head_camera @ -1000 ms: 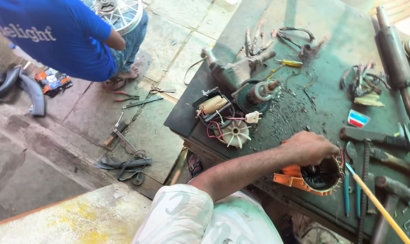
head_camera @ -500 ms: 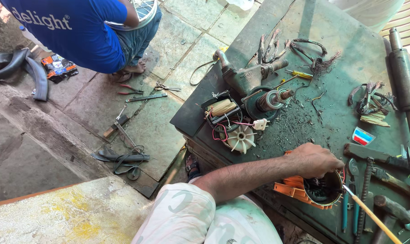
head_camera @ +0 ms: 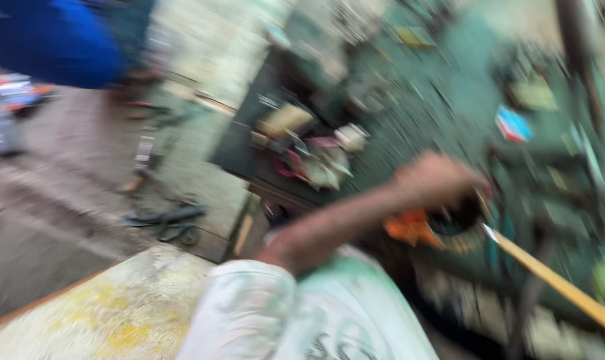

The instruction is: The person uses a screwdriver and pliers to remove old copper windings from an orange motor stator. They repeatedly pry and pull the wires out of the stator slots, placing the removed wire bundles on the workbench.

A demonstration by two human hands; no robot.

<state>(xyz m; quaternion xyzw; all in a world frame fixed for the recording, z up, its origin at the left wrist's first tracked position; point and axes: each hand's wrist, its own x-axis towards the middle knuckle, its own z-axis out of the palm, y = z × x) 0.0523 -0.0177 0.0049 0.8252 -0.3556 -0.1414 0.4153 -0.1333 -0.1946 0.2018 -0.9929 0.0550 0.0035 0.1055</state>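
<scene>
The whole view is smeared by motion blur. My left hand [head_camera: 436, 180] reaches across from my white sleeve [head_camera: 249, 313] and is closed over the rim of an orange round motor housing [head_camera: 409, 230] at the near edge of the green workbench [head_camera: 449, 100]. A yellow wooden stick [head_camera: 556, 283] comes in from the bottom right, its tip beside the housing. My right hand is out of sight.
A pale fan-like part and wiring [head_camera: 329, 167] lie at the bench's left end, with a small red and blue packet [head_camera: 512, 125] further right. A person in blue [head_camera: 49, 40] crouches on the concrete floor at top left. Dark cables [head_camera: 169, 220] lie below.
The camera has swung sharply and the picture has turned to blur. My left hand stays on the orange housing, and the stick remains beside it.
</scene>
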